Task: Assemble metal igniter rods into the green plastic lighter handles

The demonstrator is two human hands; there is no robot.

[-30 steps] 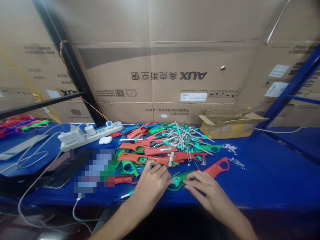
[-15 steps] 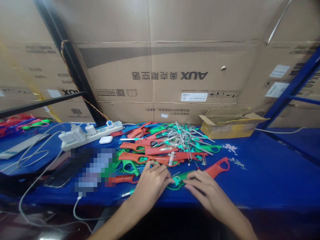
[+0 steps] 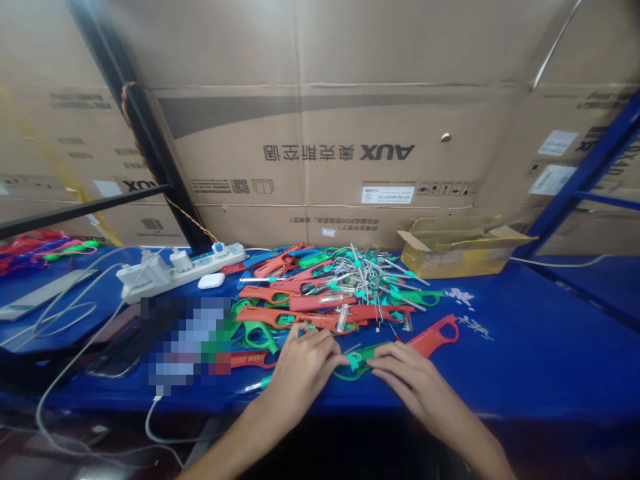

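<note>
One green casing (image 3: 369, 352) between left fingers (image 3: 341, 361) and right fingers (image 3: 384, 364), both clamped on it.

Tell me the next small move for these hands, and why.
Probably press the turquoise part lightly with the left hand while the right hand steadies the green shell: the left touches that part, the right grips the shell, and whether the part is fully seated cannot be told.

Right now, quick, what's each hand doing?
Left hand: curled, thumb at the teal part; its grip cannot be told.
Right hand: closed on the green casing.
</note>
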